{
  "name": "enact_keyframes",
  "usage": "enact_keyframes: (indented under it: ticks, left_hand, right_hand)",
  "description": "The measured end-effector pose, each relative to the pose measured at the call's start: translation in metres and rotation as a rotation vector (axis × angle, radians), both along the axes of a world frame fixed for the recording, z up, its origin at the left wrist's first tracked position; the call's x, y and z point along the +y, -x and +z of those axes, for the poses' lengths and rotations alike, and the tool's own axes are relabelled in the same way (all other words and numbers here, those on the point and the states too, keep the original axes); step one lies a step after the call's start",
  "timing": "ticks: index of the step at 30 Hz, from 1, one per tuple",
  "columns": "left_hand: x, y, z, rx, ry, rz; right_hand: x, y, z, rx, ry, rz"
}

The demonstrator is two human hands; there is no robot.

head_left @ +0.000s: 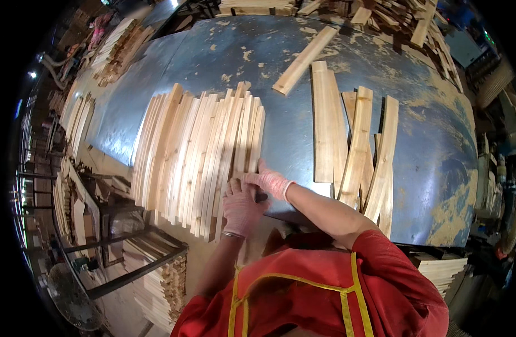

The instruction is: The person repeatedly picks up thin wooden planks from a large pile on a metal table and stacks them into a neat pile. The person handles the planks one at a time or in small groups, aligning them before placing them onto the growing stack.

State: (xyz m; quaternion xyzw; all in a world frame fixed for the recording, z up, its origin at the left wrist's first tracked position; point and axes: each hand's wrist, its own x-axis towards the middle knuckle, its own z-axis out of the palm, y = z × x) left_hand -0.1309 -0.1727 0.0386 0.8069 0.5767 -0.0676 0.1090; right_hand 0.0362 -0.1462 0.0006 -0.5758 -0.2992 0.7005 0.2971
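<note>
Your fingers start this at the near end of the fanned row of wooden slats. Both hands wear pink gloves. Your left hand lies flat with its fingers together and curled lightly over the bottom ends of the rightmost slats; whether it grips one or only presses on them, you cannot tell from this view. Your right hand crosses in from the right, its fingers stretched out and close together, tips touching the lower end of the last slat at the right edge of the row. It clamps nothing that shows.

The row itself spreads leftward from your hands, the slats standing side by side on the blue, worn desk, their near ends overhanging its front edge.

To the right of your right forearm lies a loose group of longer boards, some crossing each other, just beside your arm but apart from the row. Farther up, a single plank lies at a slant in the middle of the desk. More slat piles sit at the far left edge, and a heap of offcuts beyond the far right. Below left, a metal rack holds stacked slats, close under the desk's edge.
</note>
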Motion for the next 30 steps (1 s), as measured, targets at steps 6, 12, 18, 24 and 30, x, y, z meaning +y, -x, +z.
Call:
enact_keyframes:
  ticks: [6,12,18,24,30]
  left_hand:
    - [0.005,-0.007,-0.024,0.129,-0.187,0.000]
    - [0.007,-0.004,-0.030,0.149,-0.216,-0.052]
    - [0.014,0.011,-0.019,-0.052,-0.100,-0.041]
    - [-0.006,0.014,-0.028,0.023,-0.145,-0.249]
    - [-0.005,-0.027,-0.046,-0.226,-0.258,-0.554]
  right_hand:
    - [0.011,-0.097,0.026,-1.116,-0.477,0.103]
    - [-0.035,-0.173,-0.016,-1.519,-0.355,-0.149]
    - [-0.068,-0.047,0.005,-0.655,-0.343,-0.214]
    - [-0.070,-0.050,0.045,-1.115,-0.814,-0.097]
    - [-0.112,-0.181,0.001,-1.520,-0.108,-0.542]
